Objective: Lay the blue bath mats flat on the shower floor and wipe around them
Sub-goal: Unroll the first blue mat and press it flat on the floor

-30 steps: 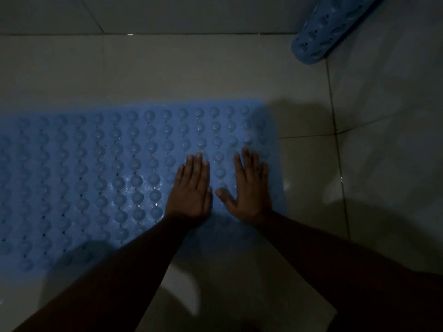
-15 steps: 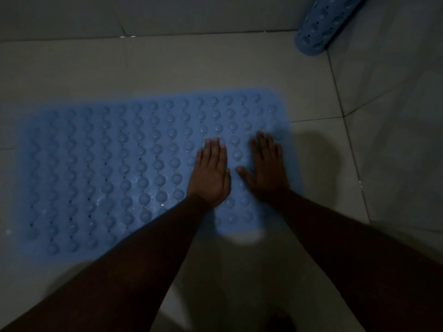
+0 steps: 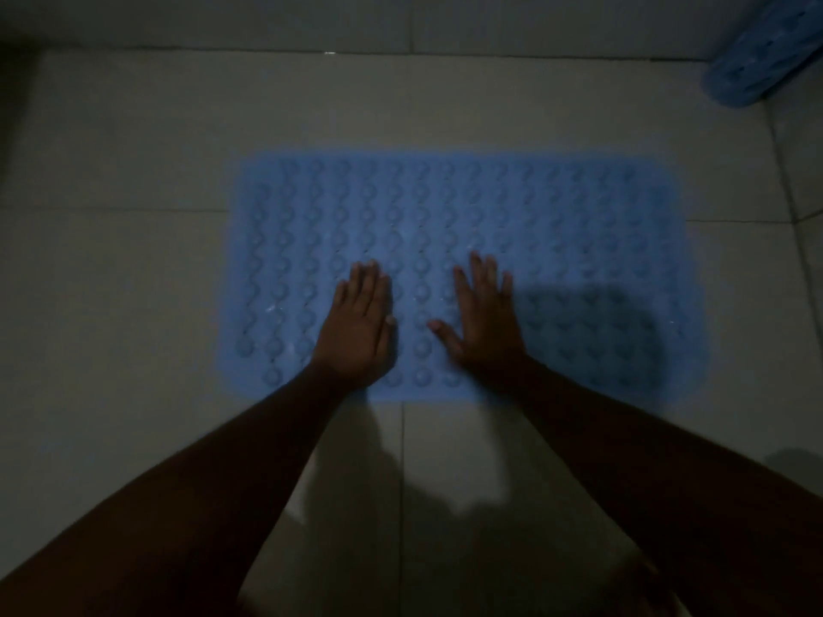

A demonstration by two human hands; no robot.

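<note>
A blue bath mat [image 3: 556, 224] with rows of round bumps lies flat on the pale tiled shower floor [image 3: 133, 282], its whole outline in view. My left hand [image 3: 358, 325] presses palm-down on the mat's near middle, fingers straight and together. My right hand [image 3: 483, 320] lies flat beside it, fingers spread, thumb pointing left. A second blue mat [image 3: 757, 66], rolled or leaning, shows at the top right corner against the wall.
The floor meets a tiled wall [image 3: 401, 20] along the top. Another wall [image 3: 806, 171] rises on the right. Dark shadows of my arms fall on the tiles in front of the mat. The light is dim.
My hands have slid from the mat's right end toward its middle, still flat on it. The view has shifted left, so the whole mat now shows.
</note>
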